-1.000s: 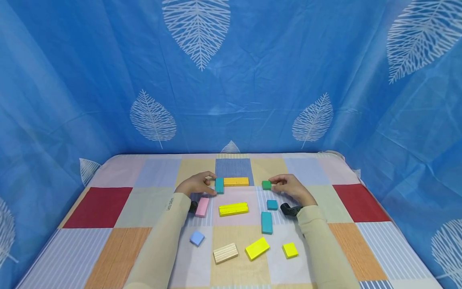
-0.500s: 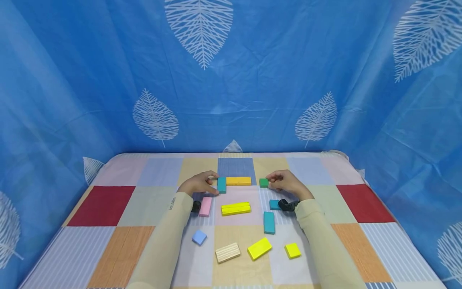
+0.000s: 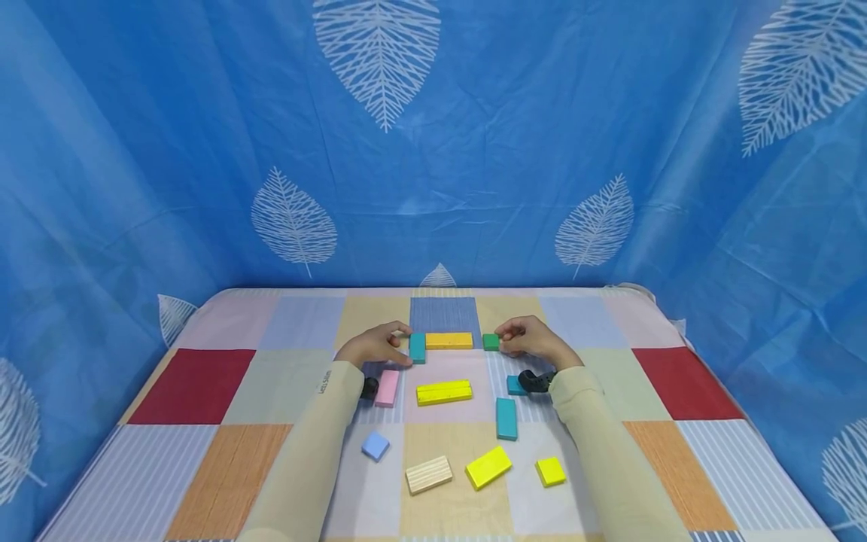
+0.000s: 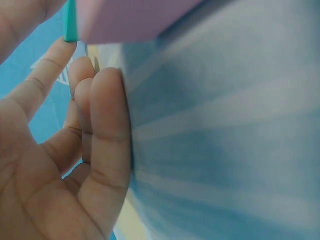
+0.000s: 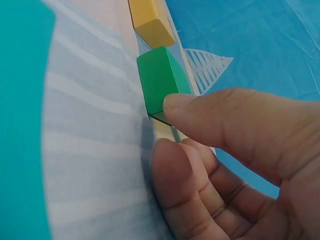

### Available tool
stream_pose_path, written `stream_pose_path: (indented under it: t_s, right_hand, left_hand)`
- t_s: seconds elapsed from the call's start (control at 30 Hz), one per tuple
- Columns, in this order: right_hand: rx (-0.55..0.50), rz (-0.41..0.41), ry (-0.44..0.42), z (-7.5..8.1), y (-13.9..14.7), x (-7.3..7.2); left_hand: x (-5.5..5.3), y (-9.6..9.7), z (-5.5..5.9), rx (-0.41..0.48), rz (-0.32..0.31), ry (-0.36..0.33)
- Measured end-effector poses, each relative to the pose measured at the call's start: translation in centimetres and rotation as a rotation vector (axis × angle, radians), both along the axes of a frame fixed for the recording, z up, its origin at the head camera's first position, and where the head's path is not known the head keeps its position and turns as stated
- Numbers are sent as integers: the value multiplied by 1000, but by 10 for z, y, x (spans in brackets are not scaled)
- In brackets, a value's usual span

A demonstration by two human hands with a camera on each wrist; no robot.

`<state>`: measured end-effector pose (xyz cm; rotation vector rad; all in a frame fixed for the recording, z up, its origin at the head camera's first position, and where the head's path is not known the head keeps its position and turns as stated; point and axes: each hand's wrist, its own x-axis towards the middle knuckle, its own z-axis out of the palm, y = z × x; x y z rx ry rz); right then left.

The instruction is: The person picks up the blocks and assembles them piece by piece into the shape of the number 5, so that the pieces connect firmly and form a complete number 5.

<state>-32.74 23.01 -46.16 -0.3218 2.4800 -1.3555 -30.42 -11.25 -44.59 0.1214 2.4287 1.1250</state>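
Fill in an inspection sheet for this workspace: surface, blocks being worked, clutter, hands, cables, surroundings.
Surface: patchwork cloth, lying under the blocks.
Job's things: far teal block meets the left end of the orange block; green block sits apart, just past its right end.
Clutter: pink block, light-blue block, wooden block, yellow blocks and nearer teal blocks, scattered nearer the person.
Hands: left hand holds the far teal block; right hand touches the green block, whether pinching is unclear.
Cables: nothing seen.
Surroundings: leaf-printed blue curtain behind and on both sides.

left sleeve | small dark lettering, sideways | reads roughly "LetsSlim", too small for certainty
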Motion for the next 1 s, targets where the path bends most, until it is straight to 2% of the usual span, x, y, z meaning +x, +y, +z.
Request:
stream_pose_path:
  t_s: [0.43, 1.0]
  right_hand:
    - [9, 22, -16, 0, -8, -6]
    - [20, 31, 7, 0, -16, -8]
  left_hand:
    - [-1, 2, -2, 10, -5, -19]
    - [-1, 0, -2, -6, 12, -1]
